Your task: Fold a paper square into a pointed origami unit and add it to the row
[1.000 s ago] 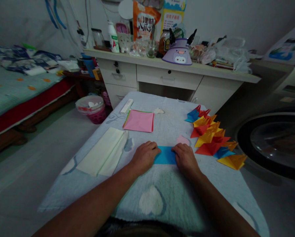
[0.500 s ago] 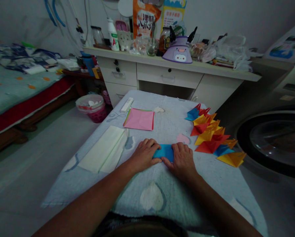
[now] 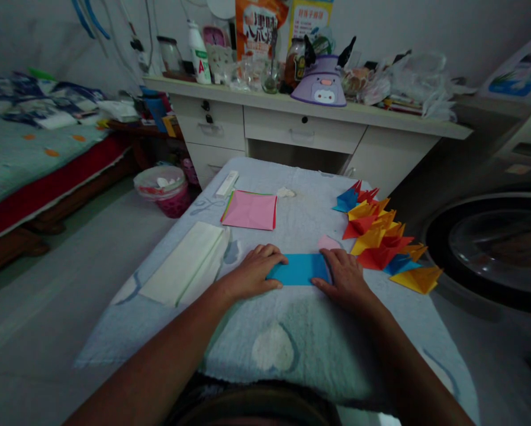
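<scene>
A folded blue paper strip [image 3: 298,270] lies flat on the table's pale blue towel [image 3: 292,337]. My left hand [image 3: 253,273] grips its left end, thumb under the near edge and fingers curled over the far edge. My right hand [image 3: 347,278] rests on its right end with the fingers laid fairly flat, pressing it down. A pink paper piece [image 3: 327,242] sits just behind the right hand. To the right runs a row of folded origami pieces [image 3: 380,239] in red, yellow, orange and blue.
A stack of square coloured papers [image 3: 250,210], pink on top, lies further back. A cream folded cloth [image 3: 186,267] lies at the left. A white desk [image 3: 301,127] crowded with bottles and bags stands behind. A pink bin [image 3: 162,190] is on the floor, a bed at left, a washing machine drum [image 3: 491,251] at right.
My hands drew together half a second ago, hiding most of the blue paper. They have since spread apart along it, and the strip shows longer and flat between them.
</scene>
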The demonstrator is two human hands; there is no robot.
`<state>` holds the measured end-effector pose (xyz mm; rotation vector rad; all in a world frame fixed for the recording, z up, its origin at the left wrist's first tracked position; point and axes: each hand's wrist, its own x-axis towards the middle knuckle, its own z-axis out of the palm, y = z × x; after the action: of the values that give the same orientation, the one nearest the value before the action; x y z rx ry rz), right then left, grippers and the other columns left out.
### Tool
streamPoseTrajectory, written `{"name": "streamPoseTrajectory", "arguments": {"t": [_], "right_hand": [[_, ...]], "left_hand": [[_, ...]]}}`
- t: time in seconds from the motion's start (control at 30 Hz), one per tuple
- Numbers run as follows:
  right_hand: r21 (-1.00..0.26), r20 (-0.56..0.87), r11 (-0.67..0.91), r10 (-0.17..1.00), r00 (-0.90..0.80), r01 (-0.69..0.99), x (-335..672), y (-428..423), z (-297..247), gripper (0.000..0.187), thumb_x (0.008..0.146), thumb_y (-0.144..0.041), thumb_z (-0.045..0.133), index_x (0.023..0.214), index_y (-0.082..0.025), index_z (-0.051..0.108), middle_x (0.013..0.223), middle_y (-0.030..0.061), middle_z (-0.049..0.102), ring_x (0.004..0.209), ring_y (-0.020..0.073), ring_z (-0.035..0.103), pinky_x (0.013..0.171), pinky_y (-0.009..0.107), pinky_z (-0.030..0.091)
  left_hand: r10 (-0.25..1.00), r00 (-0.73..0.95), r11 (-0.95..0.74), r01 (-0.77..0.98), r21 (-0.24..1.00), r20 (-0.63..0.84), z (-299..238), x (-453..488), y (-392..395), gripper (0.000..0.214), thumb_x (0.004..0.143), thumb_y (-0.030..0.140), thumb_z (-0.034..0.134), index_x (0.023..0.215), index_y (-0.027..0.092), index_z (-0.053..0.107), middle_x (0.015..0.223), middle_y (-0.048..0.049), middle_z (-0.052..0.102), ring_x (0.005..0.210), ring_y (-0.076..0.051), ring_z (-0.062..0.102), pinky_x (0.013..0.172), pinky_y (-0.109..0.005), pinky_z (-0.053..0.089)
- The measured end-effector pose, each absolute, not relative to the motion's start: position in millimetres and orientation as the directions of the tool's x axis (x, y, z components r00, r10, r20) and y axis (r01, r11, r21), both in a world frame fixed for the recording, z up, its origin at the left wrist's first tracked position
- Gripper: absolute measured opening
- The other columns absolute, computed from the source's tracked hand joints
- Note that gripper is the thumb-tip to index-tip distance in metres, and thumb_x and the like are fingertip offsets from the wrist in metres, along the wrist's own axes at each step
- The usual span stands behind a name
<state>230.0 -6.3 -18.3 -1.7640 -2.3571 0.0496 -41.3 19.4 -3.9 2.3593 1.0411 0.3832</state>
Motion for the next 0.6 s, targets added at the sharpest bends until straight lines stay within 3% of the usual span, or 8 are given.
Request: {"name": "streamPoseTrajectory", "arguments": {"t": [0.3, 0.6], "right_hand": [[-0.267, -0.014, 0.262, 0.961, -0.275, 0.927, 243.8, -2.7, -11.6, 0.081, 0.081, -0.041, 0.063, 0.151, -0.019, 0.029, 0.14, 0.0196, 0.042, 0.123, 0.0368, 0.044, 0.098, 0.052, 0.039], [-0.372, -0.021, 0.27, 0.954, -0.299, 0.888, 252.0, -3.5, -8.7, 0.08, 0.075, -0.032, 0.061, 0.149, -0.016, 0.033, 0.144, 0.0185, 0.04, 0.127, 0.0354, 0.041, 0.103, 0.054, 0.037]], "left_hand": [[0.716, 0.698, -0.532, 0.524, 0.665, 0.024, 0.3, -47.1, 21.3, 0.047, 0.076, 0.018, 0.065, 0.121, 0.027, 0.057, 0.12, -0.0057, 0.05, 0.116, -0.026, 0.044, 0.101, -0.042, 0.036], [0.67, 0.743, -0.5, 0.444, 0.744, 0.007, 9.6, -57.1, 20.5, 0.06, 0.063, 0.0, 0.047, 0.114, 0.028, 0.06, 0.125, -0.004, 0.049, 0.123, -0.023, 0.042, 0.106, -0.04, 0.035]]}}
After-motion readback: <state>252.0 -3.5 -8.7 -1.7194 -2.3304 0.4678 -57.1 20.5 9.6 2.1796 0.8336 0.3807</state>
